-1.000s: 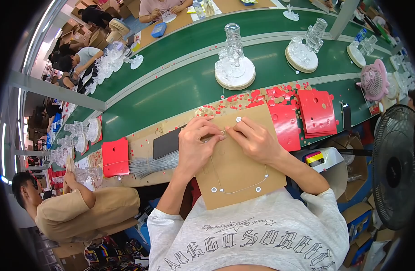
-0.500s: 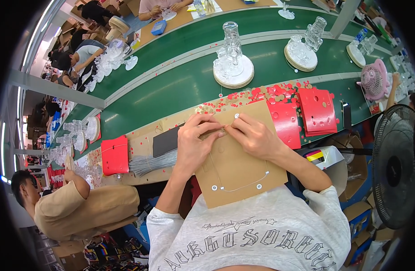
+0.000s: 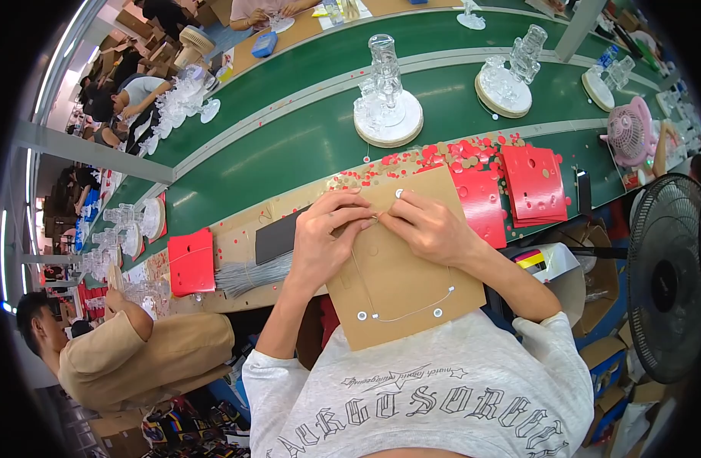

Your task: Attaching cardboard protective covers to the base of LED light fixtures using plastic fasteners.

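Brown cardboard sheet point(image 3: 400, 278) in front of the wearer, lying flat between the counter point(image 3: 232, 219) and the grey shirt point(image 3: 312, 389), its near edge against the fabric. Thin wire point(image 3: 402, 320) curves across the lower part of the sheet between two small white tabs point(image 3: 375, 316); two white washers point(image 3: 362, 315) sit near them, and one more white disc point(image 3: 399, 194) shows near the far edge. This lower stretch looks done. Near the upper middle, the left hand point(image 3: 331, 233) and right hand point(image 3: 430, 233) almost meet. Each grip is closed to a fingertip pinch, apparently on the wire; the joining there seems to be what is left, and whether the ends are fastened cannot be told, because the fingers hide them.

Just left of the hands lie a dark grey slab point(image 3: 275, 238), a bundle of grey strands point(image 3: 247, 278) and a red stack point(image 3: 191, 263). Red and tan discs point(image 3: 465, 156) are scattered beyond the far edge, with red sheets point(image 3: 535, 187) to the right. Farther off, a clear model on a round white base point(image 3: 387, 122) stands on a green belt point(image 3: 251, 156). Nothing lies over the sheet but the hands and right forearm.
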### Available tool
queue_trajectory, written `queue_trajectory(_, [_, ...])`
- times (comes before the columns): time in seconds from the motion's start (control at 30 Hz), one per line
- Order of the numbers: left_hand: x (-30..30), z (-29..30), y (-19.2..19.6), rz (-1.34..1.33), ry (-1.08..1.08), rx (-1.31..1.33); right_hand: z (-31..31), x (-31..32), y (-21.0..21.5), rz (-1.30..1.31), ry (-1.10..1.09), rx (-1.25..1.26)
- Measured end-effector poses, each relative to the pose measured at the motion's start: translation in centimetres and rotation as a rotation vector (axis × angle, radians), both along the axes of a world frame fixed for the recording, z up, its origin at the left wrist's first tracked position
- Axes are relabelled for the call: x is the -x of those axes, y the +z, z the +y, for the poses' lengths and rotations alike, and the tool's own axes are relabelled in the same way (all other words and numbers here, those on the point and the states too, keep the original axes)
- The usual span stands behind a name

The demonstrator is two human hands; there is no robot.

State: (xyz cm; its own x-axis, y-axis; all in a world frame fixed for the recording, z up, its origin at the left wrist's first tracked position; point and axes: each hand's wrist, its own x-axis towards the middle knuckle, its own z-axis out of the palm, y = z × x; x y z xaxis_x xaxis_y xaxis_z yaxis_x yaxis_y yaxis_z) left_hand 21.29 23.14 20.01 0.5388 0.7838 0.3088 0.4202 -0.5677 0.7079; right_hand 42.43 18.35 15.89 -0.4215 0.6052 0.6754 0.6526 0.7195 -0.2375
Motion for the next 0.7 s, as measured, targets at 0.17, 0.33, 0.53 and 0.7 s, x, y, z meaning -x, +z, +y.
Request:
queue_trajectory(0.17, [-0.2,0.1,0.2,0.002,-0.012,0.017,-0.5,0.1,0.4,0.033,-0.034,0.129])
queue_trajectory(0.33, [-0.4,0.1,0.1,-0.014,-0.006,0.029,-0.7,1.6,1.6,0.254,-0.111,0.283])
queue_trajectory(0.53, [-0.8,0.3,0.3,-0.004,-0.004,0.030,0.0,1.7,1.2,0.345,-0.146,0.304])
queue_trajectory(0.7, [-1.0,0.5,0.2,-0.002,-0.015,0.070,0.1,0.9,1.5,0.375,-0.137,0.339])
